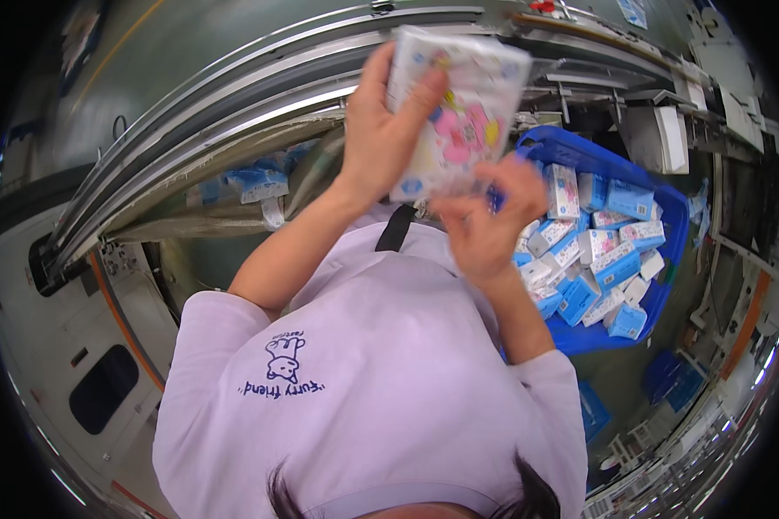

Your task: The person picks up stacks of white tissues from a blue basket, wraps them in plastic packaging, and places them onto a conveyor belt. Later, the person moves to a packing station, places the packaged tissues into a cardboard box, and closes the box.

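Observation:
In the upper middle I hold up a white plastic-wrapped tissue pack (467,121) printed with a pink and yellow cartoon. My left hand (388,125) grips its left edge, the thumb across the front. Close to the pack's lower right corner is my right hand (491,221), its fingers curled and blurred by motion. A small dark blue thing (495,198) shows at those fingers, too smeared to name. To the right, a blue plastic basket (677,227) holds many blue and white tissue packs (610,268), lying in a jumble.
Metal rails (190,108) of a machine run across in front of me. Below them hangs a beige cloth sling (169,227) with blue and white packs (255,182) in it. A white machine cabinet (65,346) stands at left, and a white box (666,138) beyond the basket.

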A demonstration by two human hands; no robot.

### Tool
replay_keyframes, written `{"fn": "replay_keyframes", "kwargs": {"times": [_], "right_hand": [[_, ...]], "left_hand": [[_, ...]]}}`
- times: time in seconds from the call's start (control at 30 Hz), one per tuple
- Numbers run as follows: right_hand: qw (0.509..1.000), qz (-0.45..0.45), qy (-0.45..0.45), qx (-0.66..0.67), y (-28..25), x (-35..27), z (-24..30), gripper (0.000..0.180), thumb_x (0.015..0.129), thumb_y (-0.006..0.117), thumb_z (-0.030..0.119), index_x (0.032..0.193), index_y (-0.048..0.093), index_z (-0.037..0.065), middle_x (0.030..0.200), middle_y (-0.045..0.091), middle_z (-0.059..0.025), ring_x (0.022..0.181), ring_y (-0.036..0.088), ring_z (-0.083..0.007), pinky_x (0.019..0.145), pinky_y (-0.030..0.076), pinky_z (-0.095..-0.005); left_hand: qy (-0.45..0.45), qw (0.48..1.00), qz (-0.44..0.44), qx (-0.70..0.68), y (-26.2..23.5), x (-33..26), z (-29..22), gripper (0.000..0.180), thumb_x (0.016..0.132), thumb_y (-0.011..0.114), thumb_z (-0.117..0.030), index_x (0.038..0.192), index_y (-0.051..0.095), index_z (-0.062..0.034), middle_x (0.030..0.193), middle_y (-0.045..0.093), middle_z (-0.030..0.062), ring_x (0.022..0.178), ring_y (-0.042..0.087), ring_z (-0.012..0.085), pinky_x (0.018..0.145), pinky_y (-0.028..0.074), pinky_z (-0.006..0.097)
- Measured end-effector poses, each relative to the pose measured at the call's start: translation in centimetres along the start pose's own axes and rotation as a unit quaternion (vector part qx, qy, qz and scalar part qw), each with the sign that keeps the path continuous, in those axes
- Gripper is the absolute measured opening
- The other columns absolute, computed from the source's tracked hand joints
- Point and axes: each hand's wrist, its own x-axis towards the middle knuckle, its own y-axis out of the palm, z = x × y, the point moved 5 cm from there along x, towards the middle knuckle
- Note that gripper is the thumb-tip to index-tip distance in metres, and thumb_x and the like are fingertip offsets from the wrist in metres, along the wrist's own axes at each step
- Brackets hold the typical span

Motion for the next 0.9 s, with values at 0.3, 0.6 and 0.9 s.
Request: {"fn": "replay_keyframes", "kwargs": {"times": [0.3,0.6,0.9], "right_hand": [[0.992,-0.117,0.003,0.042,-2.4,7.2,-2.2,0.027,0.066,0.074,0.013,0.092,0.067,0.009,0.103,0.055,-0.0042,0.096,0.046,-0.0232,0.081,0.037,-0.0325],[0.994,-0.077,-0.071,0.025,0.1,5.5,-0.5,0.018,0.059,0.074,0.009,0.071,0.062,0.011,0.085,0.052,0.0001,0.092,0.047,-0.0226,0.078,0.037,-0.0335],[0.971,-0.024,0.114,0.209,2.2,5.2,-3.7,0.072,0.064,0.061,0.004,0.129,0.030,-0.002,0.116,0.038,-0.0235,0.099,0.048,-0.0359,0.089,0.037,-0.0405]], "left_hand": [[0.076,0.996,0.042,0.027,-0.2,-1.2,-2.1,0.056,0.078,0.067,-0.032,0.117,0.045,0.0018,0.092,0.061,0.0113,0.080,0.060,0.0149,0.067,0.049,0.026],[0.023,0.999,-0.011,0.021,-1.4,-0.9,-0.9,0.043,0.080,0.065,-0.029,0.109,0.051,-0.0003,0.087,0.062,0.0063,0.076,0.056,0.0092,0.066,0.046,0.024],[0.143,0.990,-0.014,0.015,-0.4,-1.1,1.0,0.068,0.068,0.076,-0.018,0.119,0.035,-0.0009,0.103,0.055,0.0132,0.091,0.056,0.0186,0.080,0.045,0.030]]}}
